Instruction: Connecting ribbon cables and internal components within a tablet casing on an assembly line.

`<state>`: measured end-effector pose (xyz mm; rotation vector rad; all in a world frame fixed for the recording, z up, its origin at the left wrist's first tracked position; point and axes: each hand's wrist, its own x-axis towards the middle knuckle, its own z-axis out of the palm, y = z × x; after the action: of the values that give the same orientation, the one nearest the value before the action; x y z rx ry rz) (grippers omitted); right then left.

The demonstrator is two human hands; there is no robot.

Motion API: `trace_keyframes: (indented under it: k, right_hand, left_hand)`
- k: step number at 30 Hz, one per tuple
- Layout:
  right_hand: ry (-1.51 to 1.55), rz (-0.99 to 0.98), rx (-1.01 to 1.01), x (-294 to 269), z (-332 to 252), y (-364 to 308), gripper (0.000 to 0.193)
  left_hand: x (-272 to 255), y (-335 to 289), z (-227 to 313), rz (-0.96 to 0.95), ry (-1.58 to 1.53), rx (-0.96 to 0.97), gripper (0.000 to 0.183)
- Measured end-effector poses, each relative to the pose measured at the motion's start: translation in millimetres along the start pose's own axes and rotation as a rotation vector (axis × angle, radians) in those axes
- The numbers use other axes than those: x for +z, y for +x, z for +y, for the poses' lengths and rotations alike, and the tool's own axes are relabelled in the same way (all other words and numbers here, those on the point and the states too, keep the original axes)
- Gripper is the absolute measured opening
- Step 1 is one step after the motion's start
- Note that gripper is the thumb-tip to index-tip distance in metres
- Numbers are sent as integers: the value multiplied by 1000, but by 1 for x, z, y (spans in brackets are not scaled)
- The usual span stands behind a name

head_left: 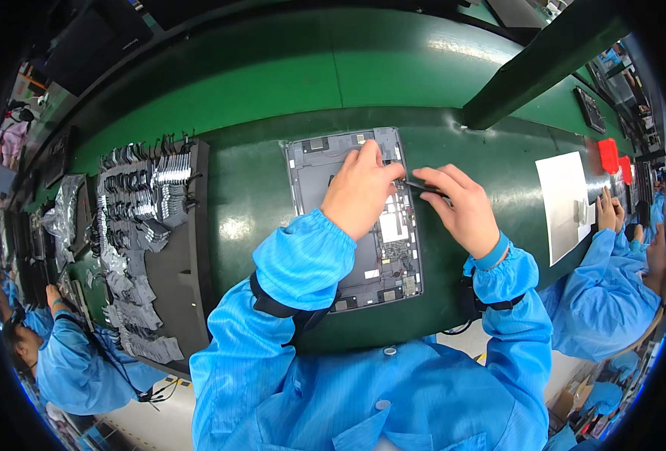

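An opened laptop base [372,275], dark grey with its circuit board bare, lies on the green bench in front of me. My left hand [363,184] rests over its upper middle, thumb and fingers drawn together near the board's right edge; whatever they may pinch is hidden. Just right of the laptop, my right hand [464,210] grips slim black tweezers [427,189] between thumb and fingers. The tweezers' tip points left, close to my left thumb at the board's edge. A silvery rectangular part [393,222] shows on the board below my left hand.
On the left, a dark tray [169,282] holds rows of many small grey-and-silver parts with black leads. A white sheet [562,199] and red boxes [609,156] lie to the right. A dark post [536,68] rises at the back right. Co-workers in blue sit on both sides.
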<state>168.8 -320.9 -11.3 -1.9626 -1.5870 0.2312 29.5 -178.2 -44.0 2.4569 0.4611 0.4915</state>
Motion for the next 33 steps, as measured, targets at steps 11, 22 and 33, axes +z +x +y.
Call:
trace_keyframes:
  k: [11,22,33]
  right_hand:
    - [-293,17,-238,5,4,16,20]
    - [-140,22,-257,7,12,15,11]
    - [-427,93,-436,14,-1,14,14]
  left_hand:
    - [2,2,-2,19,-26,0,27]
    - [1,0,1,-11,-59,-45,27]
    - [-2,5,-2,-16,-38,-3,23]
